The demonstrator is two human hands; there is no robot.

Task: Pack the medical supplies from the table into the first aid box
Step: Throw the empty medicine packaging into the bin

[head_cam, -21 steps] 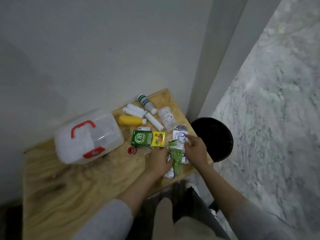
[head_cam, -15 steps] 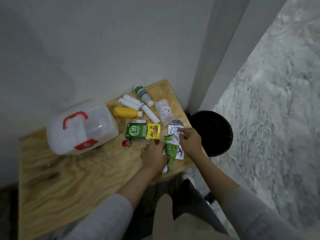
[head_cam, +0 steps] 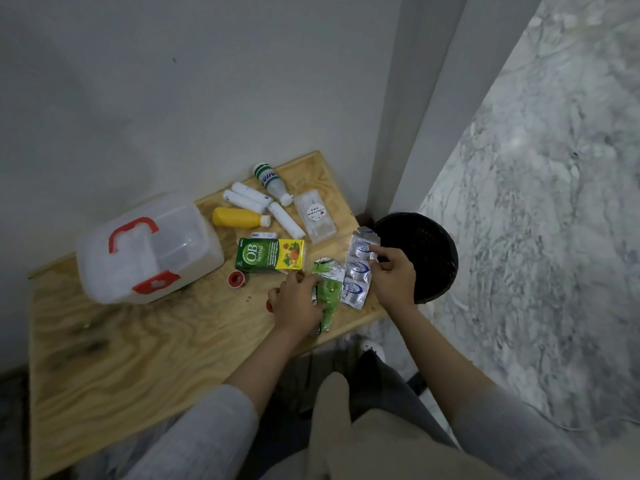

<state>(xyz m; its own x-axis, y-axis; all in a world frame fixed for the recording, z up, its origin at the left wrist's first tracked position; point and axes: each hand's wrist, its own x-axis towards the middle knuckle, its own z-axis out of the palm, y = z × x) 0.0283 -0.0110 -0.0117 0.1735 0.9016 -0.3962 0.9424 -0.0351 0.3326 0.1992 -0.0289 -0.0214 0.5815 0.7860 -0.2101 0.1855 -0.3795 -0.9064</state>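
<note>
A translucent first aid box [head_cam: 149,249] with a red handle and red latch stands closed at the table's back left. My left hand [head_cam: 297,301] rests on a green sachet strip [head_cam: 328,289] near the front edge, fingers closed over it. My right hand [head_cam: 393,275] pinches the top of a silver-and-blue sachet strip [head_cam: 358,271] beside the green one. Behind them lie a green and yellow OB herbal carton [head_cam: 270,255], a yellow bottle [head_cam: 239,217], white tubes [head_cam: 249,197], a green-capped bottle [head_cam: 270,180], a clear flat case [head_cam: 314,214] and a small red cap [head_cam: 236,279].
The wooden table [head_cam: 138,341] sits against a white wall. A black waste bin [head_cam: 420,251] stands on the marble floor just off the table's right edge, close behind my right hand. My knees are below the front edge.
My right hand has shifted its pinch up the silver strip, and my left hand has settled on the green strip. The view dropped slightly.
</note>
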